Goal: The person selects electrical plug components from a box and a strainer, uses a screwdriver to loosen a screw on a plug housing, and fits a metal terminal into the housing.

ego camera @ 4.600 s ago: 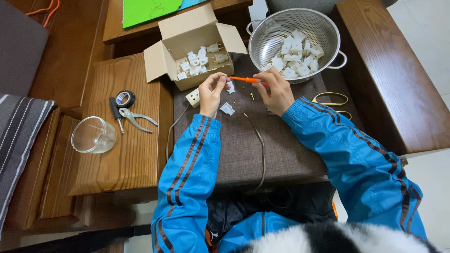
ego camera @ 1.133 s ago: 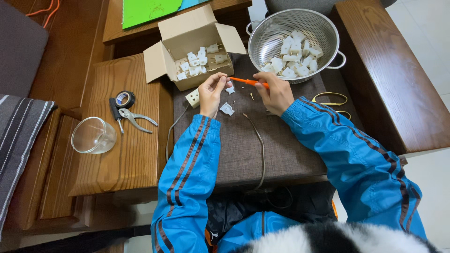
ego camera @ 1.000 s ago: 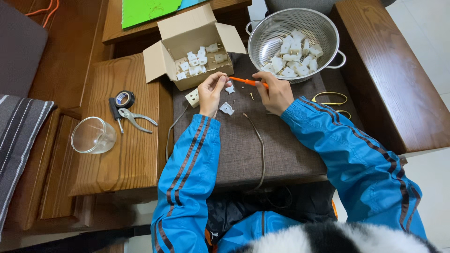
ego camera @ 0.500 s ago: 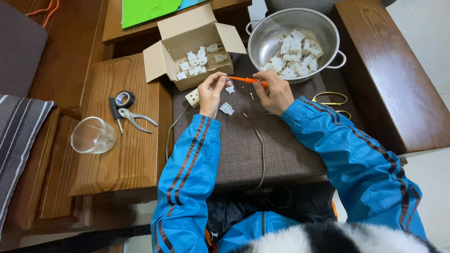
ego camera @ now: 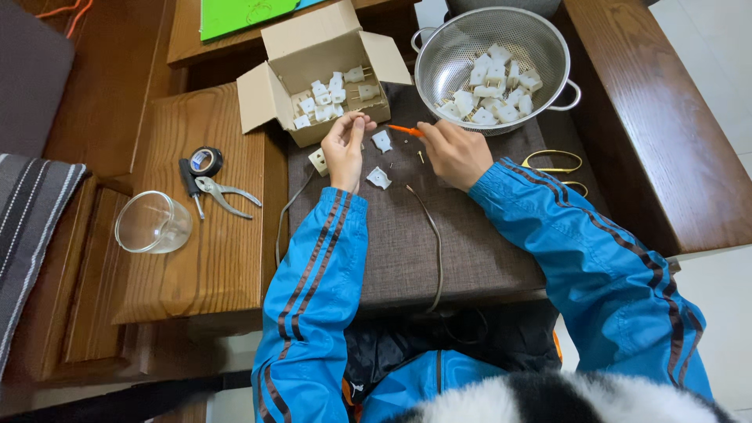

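Observation:
My left hand [ego camera: 345, 149] rests on the dark cloth mat [ego camera: 462, 235], its fingers pinched on a small part that I cannot make out. My right hand [ego camera: 454, 150] grips an orange-handled screwdriver [ego camera: 405, 130] that points left toward the left fingers. Between the hands lie two white plug pieces [ego camera: 381, 141] [ego camera: 378, 178]; a third white plug piece [ego camera: 318, 160] sits left of the left hand. A brown cable [ego camera: 435, 235] runs down the mat.
An open cardboard box [ego camera: 313, 74] and a metal colander [ego camera: 501, 59] both hold several white plugs. Pliers [ego camera: 223, 194], black tape [ego camera: 206, 161] and a glass jar [ego camera: 153, 222] sit on the wooden table at left. Gold scissors [ego camera: 552, 164] lie at right.
The hands have stayed in nearly the same place; the screwdriver tip has shifted slightly left toward the left fingers.

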